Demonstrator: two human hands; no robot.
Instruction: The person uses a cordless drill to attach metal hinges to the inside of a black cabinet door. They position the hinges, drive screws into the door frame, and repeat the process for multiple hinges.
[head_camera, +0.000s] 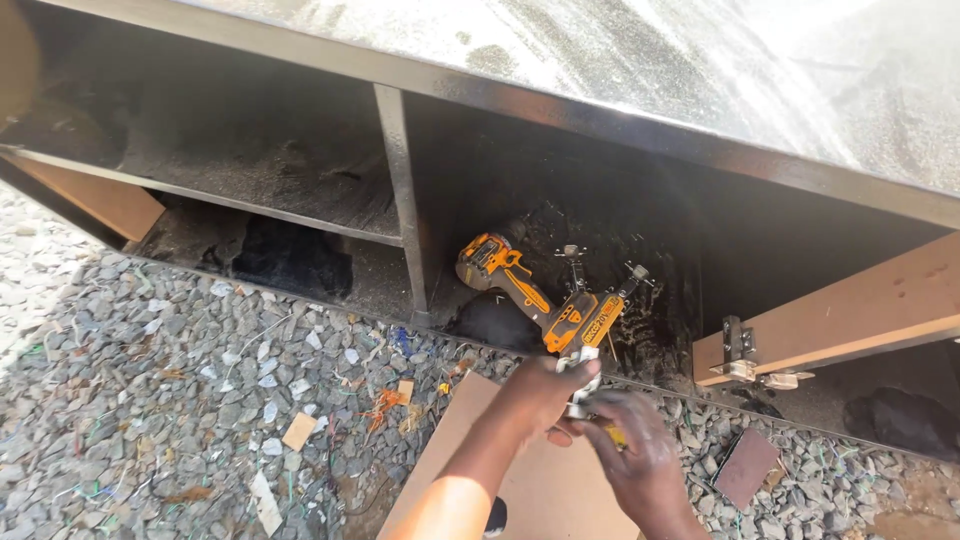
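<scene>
My left hand (540, 395) and my right hand (635, 455) meet over the front edge of a black cabinet (560, 120) that lies on gravel. Between the fingers of both hands is a small silvery metal hinge (583, 385), pinched by the left hand. The right hand also closes on a small yellow-handled tool (616, 436), most of it hidden by the fingers. Just beyond the hands, an orange and black cordless drill (535, 295) lies on its side inside the right compartment. Two more loose hinges (572, 256) lie behind the drill.
A wooden door panel (860, 305) with a mounted hinge (738, 352) sticks out at the right. A brown board (540, 490) lies under my arms. A small brown square plate (745, 466) and scraps lie on the gravel (150, 400). An upright divider (402, 200) splits the cabinet.
</scene>
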